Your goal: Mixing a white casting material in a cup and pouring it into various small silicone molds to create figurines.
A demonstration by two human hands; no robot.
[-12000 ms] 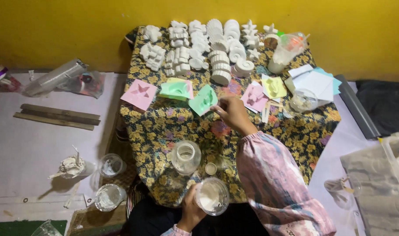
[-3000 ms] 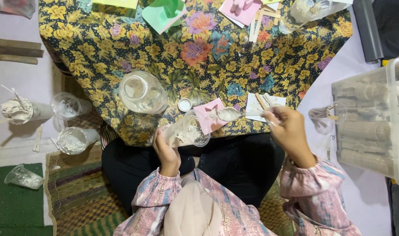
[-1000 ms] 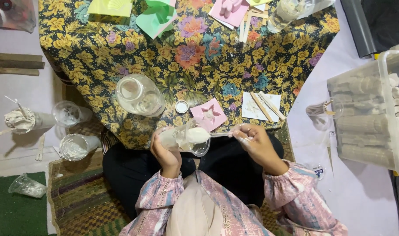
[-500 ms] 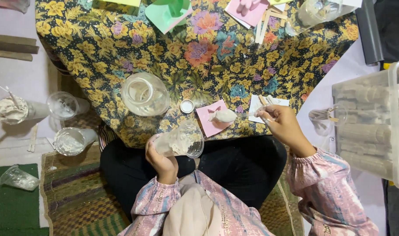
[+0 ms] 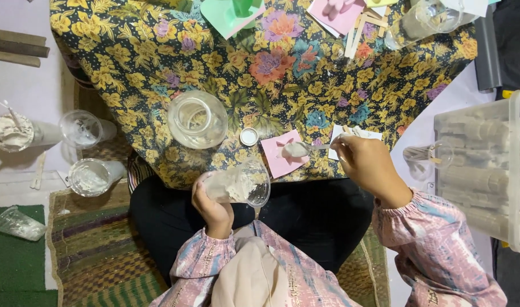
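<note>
My left hand (image 5: pixel 211 206) holds a clear plastic cup (image 5: pixel 240 183) with white paste in it, tilted on its side above my lap at the table's near edge. My right hand (image 5: pixel 367 166) grips a small spoon (image 5: pixel 300 149) loaded with white paste, its bowl over a pink mould (image 5: pixel 280 156) lying on the floral tablecloth (image 5: pixel 260 74). A small white cap (image 5: pixel 248 136) sits just left of the pink mould. A white paper (image 5: pixel 351 136) with sticks on it lies partly under my right hand.
A glass jar (image 5: pixel 197 119) stands on the table to the left. Cups with white paste (image 5: pixel 92 176) (image 5: pixel 9 131) and an empty cup (image 5: pixel 83 128) sit on the floor at left. A clear plastic bin (image 5: pixel 487 165) of white casts stands right. Green (image 5: pixel 231 14) and pink moulds (image 5: pixel 334 11) lie farther back.
My right hand went from the cup to the pink mould, carrying a spoonful of paste. The cup in my left hand stayed tilted near the table edge.
</note>
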